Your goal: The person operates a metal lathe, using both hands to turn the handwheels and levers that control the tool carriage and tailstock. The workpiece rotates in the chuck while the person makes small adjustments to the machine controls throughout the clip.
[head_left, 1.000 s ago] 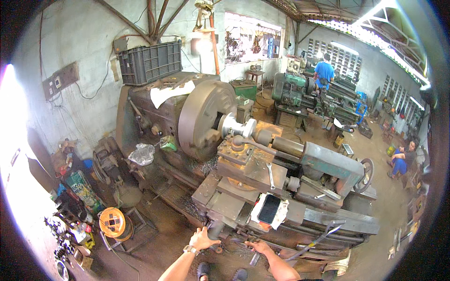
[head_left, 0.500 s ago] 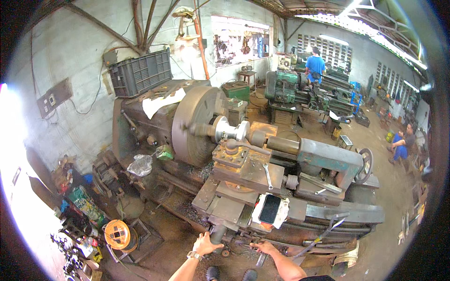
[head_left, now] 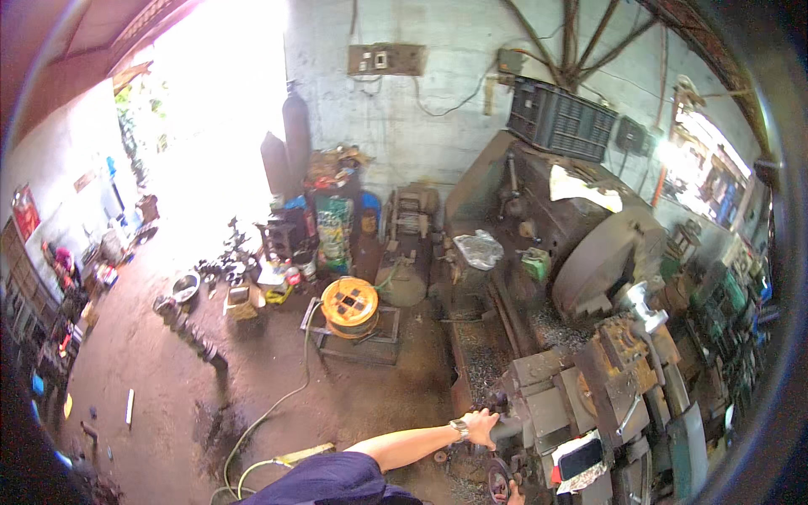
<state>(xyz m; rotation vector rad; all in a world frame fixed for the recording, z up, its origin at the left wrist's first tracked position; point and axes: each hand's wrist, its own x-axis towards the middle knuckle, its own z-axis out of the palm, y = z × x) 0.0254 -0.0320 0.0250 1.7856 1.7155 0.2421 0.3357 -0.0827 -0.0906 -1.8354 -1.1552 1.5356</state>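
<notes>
My left hand point(head_left: 481, 427), with a watch at its wrist, reaches out to the front of a large lathe. Its fingers curl on a grey cylindrical part point(head_left: 507, 428) of the carriage. Lower down, my right hand point(head_left: 514, 494) shows only in part at the frame's bottom edge, gripping a small handwheel point(head_left: 498, 480). Beyond them stands the big round chuck point(head_left: 593, 261), with a shiny metal workpiece point(head_left: 646, 308) in front of it. A wrench point(head_left: 628, 415) lies on the slide beside the tool post point(head_left: 621, 343).
A phone point(head_left: 582, 459) rests on a cloth on the carriage. Left of the lathe, an orange cable reel point(head_left: 349, 305) sits on a metal frame, its hose point(head_left: 265, 421) trailing over the floor. A shaft-like part point(head_left: 192, 332) stands farther left. Metal chips point(head_left: 486, 370) litter the lathe bed.
My view has swung left, so the lathe now lies at the right and the doorway shows. Both hands stay at the lathe's front controls. The co-workers are out of clear sight.
</notes>
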